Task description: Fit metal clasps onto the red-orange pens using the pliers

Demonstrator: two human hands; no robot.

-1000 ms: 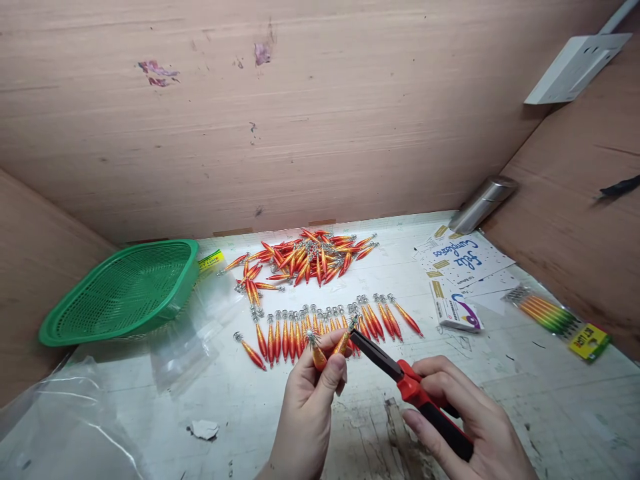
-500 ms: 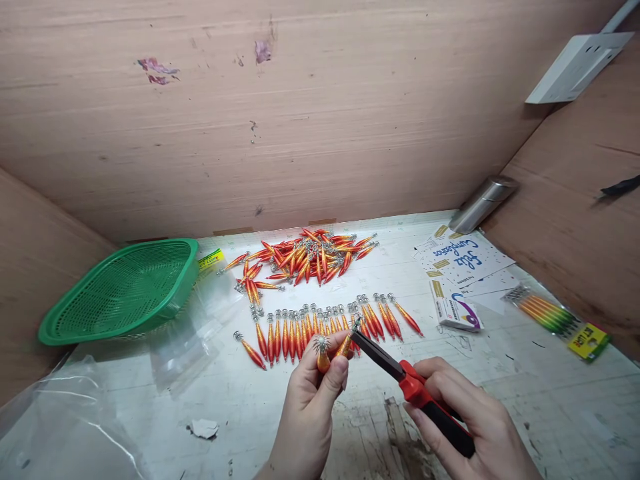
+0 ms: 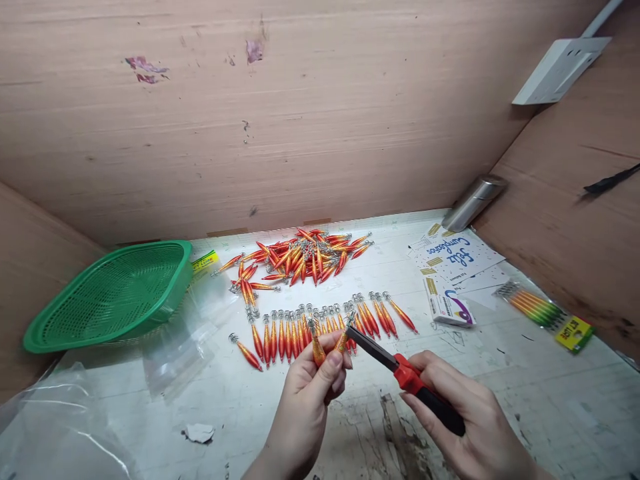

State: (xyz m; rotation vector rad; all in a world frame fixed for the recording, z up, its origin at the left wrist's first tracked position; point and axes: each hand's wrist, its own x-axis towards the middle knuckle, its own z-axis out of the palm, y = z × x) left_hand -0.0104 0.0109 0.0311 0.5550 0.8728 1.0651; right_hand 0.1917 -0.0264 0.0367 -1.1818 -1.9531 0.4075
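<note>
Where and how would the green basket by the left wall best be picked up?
Probably by the near rim of the green basket, coming from the person's side, thumb inside and fingers under the edge. The solid lip curves outward above the perforated wall, and its open top leaves room for the thumb.

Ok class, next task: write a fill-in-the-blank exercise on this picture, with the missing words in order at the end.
The left hand visibly holds ____ lures.
The right hand grips pliers with handles coloured black and ____.
The basket is coloured ____.
Of the heap and the row, the ____ lies nearer the hands.
Missing words: two; red; green; row.
</note>
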